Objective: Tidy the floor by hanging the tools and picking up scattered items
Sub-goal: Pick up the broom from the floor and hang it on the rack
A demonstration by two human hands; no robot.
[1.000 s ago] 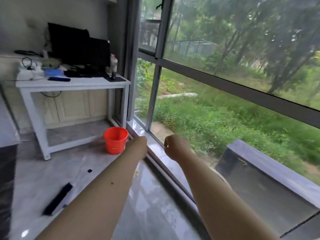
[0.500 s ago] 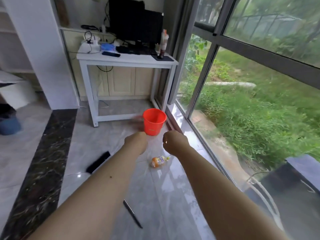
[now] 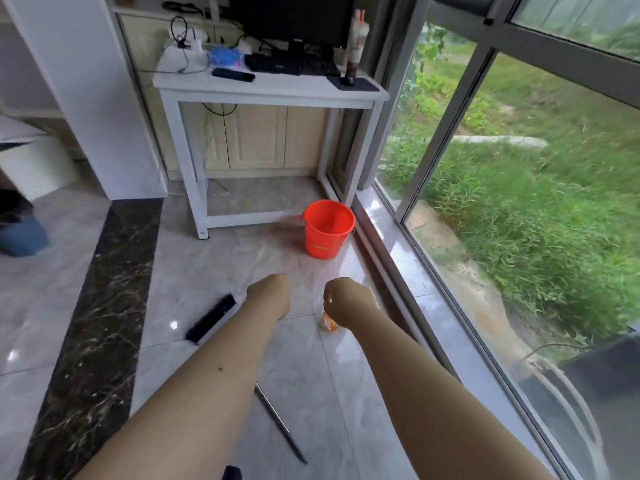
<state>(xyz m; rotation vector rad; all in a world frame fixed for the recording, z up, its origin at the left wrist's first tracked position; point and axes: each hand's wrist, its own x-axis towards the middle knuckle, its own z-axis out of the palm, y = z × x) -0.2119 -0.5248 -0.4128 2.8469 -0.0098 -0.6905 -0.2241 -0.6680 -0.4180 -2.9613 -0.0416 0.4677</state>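
Observation:
Both my arms reach forward over the tiled floor. My left hand [image 3: 272,294] is curled downward, its fingers hidden, with nothing visible in it. My right hand [image 3: 346,299] hangs with bent fingers just above a small orange bottle [image 3: 329,323] lying on the floor, mostly hidden behind the hand. A black brush head [image 3: 211,317] lies on the tiles left of my left arm. A thin dark rod [image 3: 280,422] lies on the floor between my forearms. An orange bucket [image 3: 328,227] stands upright by the window sill.
A white desk [image 3: 266,90] with a monitor and keyboard stands beyond the bucket. A sliding glass window [image 3: 450,209] runs along the right. A dark marble strip [image 3: 104,306] crosses the floor on the left. A blue bin [image 3: 20,237] sits at far left.
The view has tilted down from the window to the floor. Both arms have lowered toward the tiles, and my right hand now hovers over the orange bottle.

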